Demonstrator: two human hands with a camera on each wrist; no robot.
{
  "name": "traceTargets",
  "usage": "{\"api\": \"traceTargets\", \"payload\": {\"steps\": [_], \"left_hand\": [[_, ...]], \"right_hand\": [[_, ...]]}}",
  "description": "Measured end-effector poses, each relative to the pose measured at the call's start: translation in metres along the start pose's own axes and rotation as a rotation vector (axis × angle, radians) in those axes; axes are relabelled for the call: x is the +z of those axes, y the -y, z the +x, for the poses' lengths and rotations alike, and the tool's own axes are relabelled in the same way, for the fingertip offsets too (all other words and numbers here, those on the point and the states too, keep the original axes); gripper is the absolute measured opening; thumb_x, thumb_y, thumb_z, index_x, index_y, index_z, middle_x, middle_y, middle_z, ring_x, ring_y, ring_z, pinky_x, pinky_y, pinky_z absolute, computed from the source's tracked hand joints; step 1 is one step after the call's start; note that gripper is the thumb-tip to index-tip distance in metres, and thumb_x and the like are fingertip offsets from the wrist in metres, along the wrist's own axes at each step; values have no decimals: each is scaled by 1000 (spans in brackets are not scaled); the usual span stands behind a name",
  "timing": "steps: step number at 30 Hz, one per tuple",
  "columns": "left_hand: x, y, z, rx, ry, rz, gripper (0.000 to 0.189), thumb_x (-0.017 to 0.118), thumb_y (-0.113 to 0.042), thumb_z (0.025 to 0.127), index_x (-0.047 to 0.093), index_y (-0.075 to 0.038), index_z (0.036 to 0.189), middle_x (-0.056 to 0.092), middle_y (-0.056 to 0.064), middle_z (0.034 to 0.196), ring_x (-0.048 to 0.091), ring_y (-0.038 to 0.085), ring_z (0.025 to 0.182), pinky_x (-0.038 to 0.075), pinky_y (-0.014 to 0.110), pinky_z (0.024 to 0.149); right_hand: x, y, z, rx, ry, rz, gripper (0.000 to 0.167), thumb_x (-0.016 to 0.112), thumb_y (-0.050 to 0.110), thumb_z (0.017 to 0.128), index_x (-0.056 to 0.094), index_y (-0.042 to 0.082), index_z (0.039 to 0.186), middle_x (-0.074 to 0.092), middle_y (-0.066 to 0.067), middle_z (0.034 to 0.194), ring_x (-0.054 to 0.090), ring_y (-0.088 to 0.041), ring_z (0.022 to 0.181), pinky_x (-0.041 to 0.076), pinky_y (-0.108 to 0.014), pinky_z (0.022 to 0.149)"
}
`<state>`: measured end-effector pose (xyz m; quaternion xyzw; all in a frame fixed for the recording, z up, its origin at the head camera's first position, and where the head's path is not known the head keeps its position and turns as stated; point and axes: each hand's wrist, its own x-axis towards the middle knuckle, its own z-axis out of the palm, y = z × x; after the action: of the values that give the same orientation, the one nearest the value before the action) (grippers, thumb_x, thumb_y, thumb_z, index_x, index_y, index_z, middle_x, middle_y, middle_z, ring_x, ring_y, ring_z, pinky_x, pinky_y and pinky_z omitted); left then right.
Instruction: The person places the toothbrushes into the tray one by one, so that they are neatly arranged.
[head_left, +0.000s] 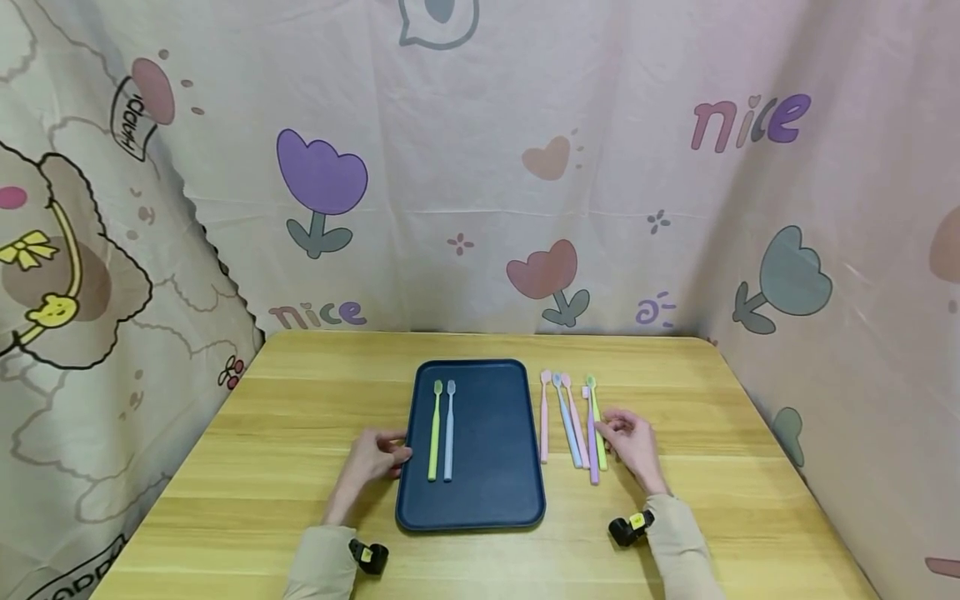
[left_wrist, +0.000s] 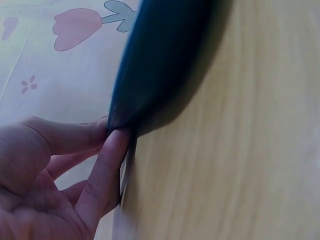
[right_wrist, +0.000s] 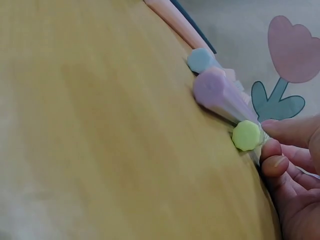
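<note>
Centre: dark blue tray (head_left: 495, 450), flat on a wooden table (head_left: 277, 467), short side toward the person, presumably for easy reach by either hand. On its left half: lime toothbrush (head_left: 434, 433) and grey-blue toothbrush (head_left: 449, 433), nearly parallel, not touching, heads pointing away from the person; a gap likely meant to prevent crossing or rolling together.

Left hand (head_left: 372, 454): pinches the tray's left rim between thumb and fingertips, with little more than the rim's thickness between them (left wrist view); probably to steady the tray against sliding.

Right of the tray: five more, handles toward the person. Nearest the tray and slightly apart, outer pink toothbrush (head_left: 544, 425); then, closely grouped and slightly slanted, light blue toothbrush (head_left: 567, 425), inner pink toothbrush (head_left: 576, 425), purple toothbrush (head_left: 592, 442) and yellow-green toothbrush (head_left: 602, 458).

Right hand (head_left: 633, 437): at the group's outer side, thumb and index finger curled, tips almost meeting at the yellow-green handle, apparently in a light pinch (right wrist view); other fingers bent. Likely reason for gripping here: outermost handle, reachable from the right with least disturbance to its purple neighbour. Handle raised or resting on the table: not possible to tell.
</note>
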<state>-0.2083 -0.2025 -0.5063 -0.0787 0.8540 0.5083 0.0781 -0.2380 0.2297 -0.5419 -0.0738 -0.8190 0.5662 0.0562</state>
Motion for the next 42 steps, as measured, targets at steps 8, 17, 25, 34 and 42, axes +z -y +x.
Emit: {"api": "traceTargets", "payload": {"steps": [8,17,25,34,42], "left_hand": [[0,0,2,7,2,-4,36,71,2,89,67,8,124,72,17,86,64,12,60,61,26,56],[0,2,2,-2,1,-3,36,71,2,88,67,8,124,72,18,87,65,13,60,61,28,56],[1,4,3,16,0,4,36,72,2,88,68,8,123,72,16,85,65,13,60,61,28,55],[1,3,2,13,1,4,35,71,2,88,67,8,123,71,17,86,64,12,60,61,28,55],[0,4,2,14,-5,6,35,72,2,88,68,8,122,73,16,86,65,12,60,61,28,55]], "right_hand": [[-1,-2,1,24,-4,-18,31,72,8,92,66,-11,116,68,-4,78,55,-4,52,48,-20,42],[-1,1,1,46,-3,-36,28,75,9,88,69,-8,109,65,-2,76,56,-6,52,46,-19,43],[0,3,1,45,-13,-76,26,75,11,89,70,-8,106,65,-1,74,55,-5,52,46,-18,42],[0,3,2,30,-41,-143,27,78,14,86,72,-5,103,65,-1,74,56,-5,52,46,-19,43],[1,3,2,28,-51,-180,28,79,17,86,72,-4,102,67,-3,76,56,-6,52,47,-20,43]]}}
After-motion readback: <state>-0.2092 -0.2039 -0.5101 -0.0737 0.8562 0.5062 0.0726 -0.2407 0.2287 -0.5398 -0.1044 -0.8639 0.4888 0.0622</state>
